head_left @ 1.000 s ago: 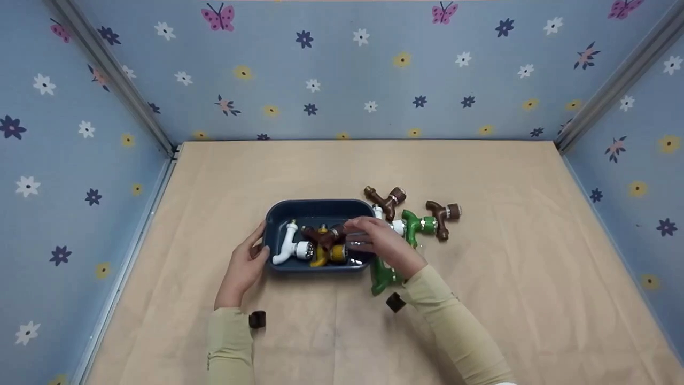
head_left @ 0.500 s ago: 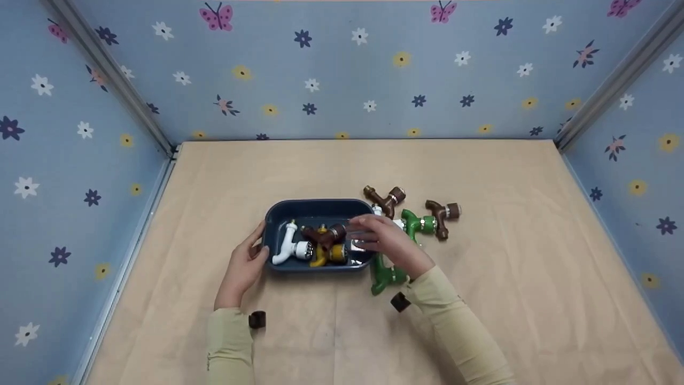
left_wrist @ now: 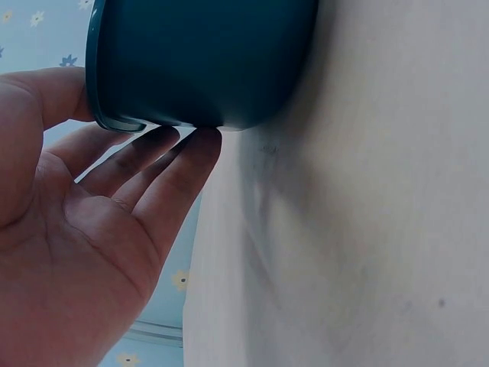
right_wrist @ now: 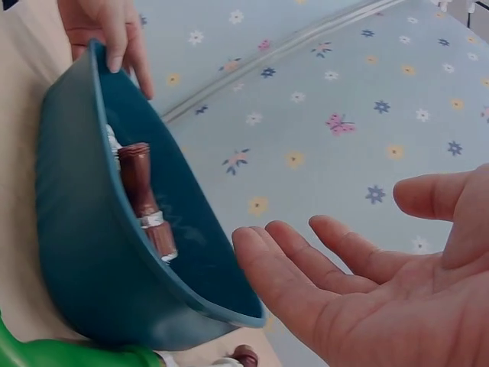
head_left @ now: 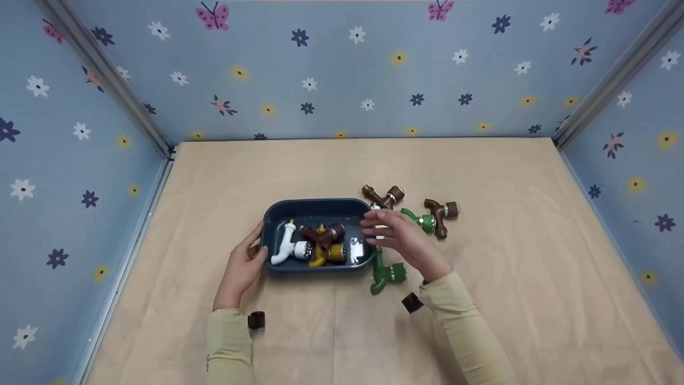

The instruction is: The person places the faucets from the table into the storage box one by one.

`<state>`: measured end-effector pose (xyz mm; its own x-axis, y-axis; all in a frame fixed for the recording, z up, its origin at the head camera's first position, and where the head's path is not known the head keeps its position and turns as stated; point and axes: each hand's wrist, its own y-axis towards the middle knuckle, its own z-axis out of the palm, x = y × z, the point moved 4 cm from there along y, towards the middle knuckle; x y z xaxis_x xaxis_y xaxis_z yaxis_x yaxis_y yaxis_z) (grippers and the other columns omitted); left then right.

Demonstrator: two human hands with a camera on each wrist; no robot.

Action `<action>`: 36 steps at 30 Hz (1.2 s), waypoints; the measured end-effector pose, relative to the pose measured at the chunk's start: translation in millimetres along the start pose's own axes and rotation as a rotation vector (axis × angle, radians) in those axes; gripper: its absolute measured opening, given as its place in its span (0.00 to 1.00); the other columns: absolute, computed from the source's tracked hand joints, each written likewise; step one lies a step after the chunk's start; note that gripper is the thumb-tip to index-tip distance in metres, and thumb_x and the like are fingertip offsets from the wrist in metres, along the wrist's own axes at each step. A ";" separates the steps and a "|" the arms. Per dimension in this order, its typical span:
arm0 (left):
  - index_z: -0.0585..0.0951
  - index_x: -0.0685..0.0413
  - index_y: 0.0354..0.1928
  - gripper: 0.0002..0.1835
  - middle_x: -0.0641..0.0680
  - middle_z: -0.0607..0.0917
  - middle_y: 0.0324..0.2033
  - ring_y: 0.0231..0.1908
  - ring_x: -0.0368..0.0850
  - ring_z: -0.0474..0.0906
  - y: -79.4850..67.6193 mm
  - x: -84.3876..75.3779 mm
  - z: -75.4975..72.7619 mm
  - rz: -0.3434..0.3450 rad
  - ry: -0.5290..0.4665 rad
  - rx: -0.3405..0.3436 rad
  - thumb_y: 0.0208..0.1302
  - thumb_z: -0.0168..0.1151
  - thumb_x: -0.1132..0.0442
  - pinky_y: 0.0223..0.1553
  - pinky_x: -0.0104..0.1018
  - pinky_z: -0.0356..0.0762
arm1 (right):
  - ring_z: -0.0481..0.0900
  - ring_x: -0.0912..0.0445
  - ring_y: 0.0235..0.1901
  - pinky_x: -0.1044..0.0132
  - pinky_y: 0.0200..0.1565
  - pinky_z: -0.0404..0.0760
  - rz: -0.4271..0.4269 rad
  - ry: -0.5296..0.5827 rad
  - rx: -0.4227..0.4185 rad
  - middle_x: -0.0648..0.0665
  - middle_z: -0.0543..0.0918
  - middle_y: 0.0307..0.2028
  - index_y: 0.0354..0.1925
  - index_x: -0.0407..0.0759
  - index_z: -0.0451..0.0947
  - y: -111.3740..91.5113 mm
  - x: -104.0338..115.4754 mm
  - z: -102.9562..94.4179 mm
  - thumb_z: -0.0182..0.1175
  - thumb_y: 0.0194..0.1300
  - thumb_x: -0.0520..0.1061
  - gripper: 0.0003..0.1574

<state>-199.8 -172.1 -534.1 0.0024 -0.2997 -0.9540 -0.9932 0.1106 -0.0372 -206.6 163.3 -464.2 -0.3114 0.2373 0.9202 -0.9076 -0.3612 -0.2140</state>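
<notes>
My left hand (head_left: 241,274) holds the left end of a dark blue plastic tub (head_left: 299,207), thumb at the rim and fingertips against the outer wall (left_wrist: 199,69). Inside the tub lie a white tap (head_left: 285,249), a brown tap (head_left: 323,237) and a yellow tap (head_left: 336,253), the brown one resting across the yellow. Over the tub's right end is my right hand (head_left: 406,238), fingers loosely extended and nothing in them. In the right wrist view its fingertips (right_wrist: 248,245) overlap the tub's rim.
Right of the tub, a green tap (head_left: 380,275) lies nearest me and another green tap (head_left: 426,222) farther back. Two brown taps (head_left: 383,198) (head_left: 440,216) lie beyond. My right hand mostly hides a white tap (head_left: 375,207). Flower-patterned walls (head_left: 342,64) enclose the table.
My right hand has drawn back to the right, from above the yellow and brown taps to the tub's right rim. The left hand keeps its hold, and the taps lie as before.
</notes>
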 end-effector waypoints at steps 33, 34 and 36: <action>0.58 0.53 0.73 0.30 0.56 0.56 0.71 0.64 0.60 0.63 -5.1 -14.6 -1.3 -0.022 -0.015 0.022 0.70 0.48 0.72 0.62 0.44 0.65 | 0.75 0.39 0.55 0.44 0.59 0.68 -0.027 -0.062 -0.068 0.24 0.71 0.57 0.59 0.23 0.64 -34.9 -8.0 -46.0 0.45 0.75 0.47 0.28; 0.57 0.54 0.73 0.30 0.57 0.56 0.71 0.64 0.60 0.63 -6.7 -19.4 -1.3 -0.024 -0.018 0.025 0.70 0.48 0.72 0.62 0.45 0.65 | 0.76 0.41 0.54 0.43 0.59 0.68 -0.025 -0.073 -0.061 0.25 0.72 0.57 0.59 0.23 0.64 -35.3 -9.9 -46.9 0.45 0.75 0.48 0.29; 0.56 0.57 0.73 0.30 0.59 0.55 0.71 0.64 0.62 0.62 -9.4 -27.8 -0.9 -0.026 -0.016 0.031 0.70 0.47 0.73 0.62 0.46 0.65 | 0.76 0.41 0.54 0.42 0.60 0.66 -0.021 -0.088 -0.049 0.27 0.74 0.56 0.60 0.21 0.62 -36.1 -13.6 -48.3 0.45 0.75 0.48 0.30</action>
<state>-190.6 -165.7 -506.9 0.0301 -0.2874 -0.9573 -0.9887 0.1322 -0.0708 -183.2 216.6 -484.7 -0.2684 0.1630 0.9494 -0.9270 -0.3117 -0.2086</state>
